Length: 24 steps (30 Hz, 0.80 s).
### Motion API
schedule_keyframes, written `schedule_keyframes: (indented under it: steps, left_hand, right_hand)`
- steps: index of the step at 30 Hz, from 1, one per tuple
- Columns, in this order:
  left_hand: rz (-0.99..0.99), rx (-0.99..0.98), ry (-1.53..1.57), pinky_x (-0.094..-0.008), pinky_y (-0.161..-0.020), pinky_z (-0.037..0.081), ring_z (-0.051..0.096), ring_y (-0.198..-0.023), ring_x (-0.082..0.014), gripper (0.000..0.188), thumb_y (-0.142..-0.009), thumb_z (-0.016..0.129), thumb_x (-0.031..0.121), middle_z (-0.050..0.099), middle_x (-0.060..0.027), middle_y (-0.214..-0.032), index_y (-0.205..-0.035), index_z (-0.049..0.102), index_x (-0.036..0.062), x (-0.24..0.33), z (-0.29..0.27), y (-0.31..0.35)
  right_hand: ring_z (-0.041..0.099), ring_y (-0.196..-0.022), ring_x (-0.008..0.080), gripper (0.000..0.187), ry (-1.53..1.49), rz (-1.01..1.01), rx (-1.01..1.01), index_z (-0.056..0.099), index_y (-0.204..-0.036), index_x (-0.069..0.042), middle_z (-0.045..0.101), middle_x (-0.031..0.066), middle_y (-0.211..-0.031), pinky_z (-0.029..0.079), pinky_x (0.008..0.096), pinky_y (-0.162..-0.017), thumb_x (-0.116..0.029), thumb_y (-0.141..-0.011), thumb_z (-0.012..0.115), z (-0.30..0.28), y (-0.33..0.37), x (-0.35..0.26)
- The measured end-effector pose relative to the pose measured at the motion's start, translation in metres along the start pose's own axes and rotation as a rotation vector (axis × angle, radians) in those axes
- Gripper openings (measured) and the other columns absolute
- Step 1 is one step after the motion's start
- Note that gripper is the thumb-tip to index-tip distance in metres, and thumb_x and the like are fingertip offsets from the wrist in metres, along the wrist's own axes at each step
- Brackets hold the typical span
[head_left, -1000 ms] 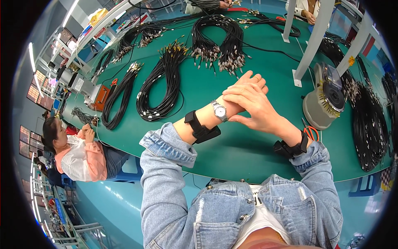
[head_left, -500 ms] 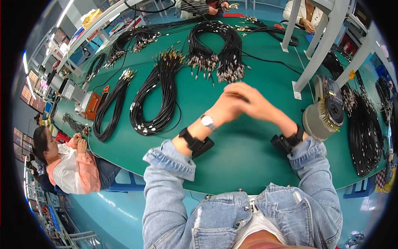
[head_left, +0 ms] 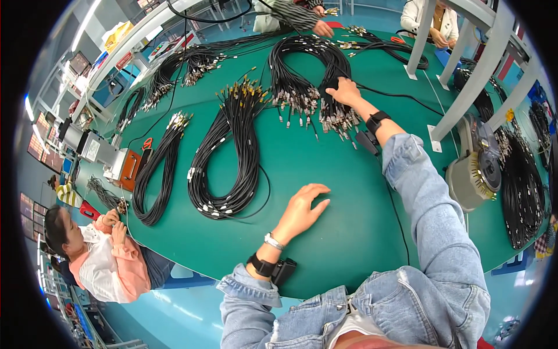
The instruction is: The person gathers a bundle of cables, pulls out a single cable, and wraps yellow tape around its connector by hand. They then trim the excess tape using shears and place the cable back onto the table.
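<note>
My left hand [head_left: 303,210] is held over the near middle of the green table, palm down. Its fingers are stretched out, the thumb apart, and it holds nothing. Farther forward, my right hand [head_left: 344,92] rests at the right leg of a looped bundle of black cables [head_left: 343,65] with metal connector ends. Its thumb points left, away from the fingers; the fingertips are partly hidden against the cables. A second looped bundle of black cables [head_left: 251,142] with yellowish tips lies to the left, and a narrower cable bundle [head_left: 165,168] lies beyond that.
The green table [head_left: 343,244] carries a grey round machine [head_left: 474,166] at right, beside metal posts [head_left: 478,70]. More black cables [head_left: 520,192] hang at far right. An orange box-shaped device [head_left: 122,166] stands at left, near a seated person [head_left: 107,256]. Co-workers' hands [head_left: 322,28] are across the table.
My hands, together over the table before, are now apart. The right has reached forward to the cable bundle; the left has come down nearer to me. The view has shifted slightly.
</note>
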<state>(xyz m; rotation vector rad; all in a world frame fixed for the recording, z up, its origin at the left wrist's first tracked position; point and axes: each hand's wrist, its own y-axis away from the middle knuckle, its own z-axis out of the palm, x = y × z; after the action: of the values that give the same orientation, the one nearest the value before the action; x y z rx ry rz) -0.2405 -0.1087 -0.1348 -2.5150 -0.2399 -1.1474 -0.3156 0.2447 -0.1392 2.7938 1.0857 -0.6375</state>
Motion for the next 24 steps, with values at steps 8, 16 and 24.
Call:
schedule_keyframes:
  steps: [8, 16, 24]
  left_hand:
    - [-0.018, 0.138, 0.062, -0.0357, -0.081, 0.047, 0.059, -0.093, -0.0287, 0.016, -0.080, 0.062, 0.005, 0.062, -0.0118, -0.099, -0.095, 0.062, 0.0005, -0.059, 0.000, -0.019]
    - [-0.005, 0.131, 0.051, -0.0366, -0.079, 0.047, 0.057, -0.089, -0.0278, 0.014, -0.081, 0.060, 0.007, 0.061, -0.0100, -0.097, -0.093, 0.060, 0.0015, -0.087, -0.010, -0.019]
    - [0.004, 0.113, 0.058, -0.0368, -0.080, 0.046, 0.057, -0.090, -0.0278, 0.013, -0.081, 0.060, 0.007, 0.061, -0.0100, -0.097, -0.092, 0.060, 0.0013, -0.080, -0.013, -0.004]
  right_hand:
    - [0.029, -0.128, 0.0417, 0.100, -0.009, 0.403, 0.059, 0.018, -0.142, -0.008, 0.024, 0.0245, -0.141, 0.030, 0.0550, -0.098, -0.056, -0.070, 0.068, 0.051, -0.070, -0.028]
    - [0.037, -0.122, 0.0361, 0.094, 0.110, 0.487, -0.094, 0.018, -0.142, -0.018, 0.032, 0.0210, -0.136, 0.038, 0.0510, -0.089, -0.050, -0.070, 0.070, 0.061, -0.095, -0.066]
    - [0.041, -0.118, 0.0346, 0.083, 0.237, 0.514, -0.071, 0.022, -0.141, -0.018, 0.035, 0.0187, -0.134, 0.043, 0.0486, -0.083, -0.030, -0.074, 0.070, 0.067, -0.085, -0.059]
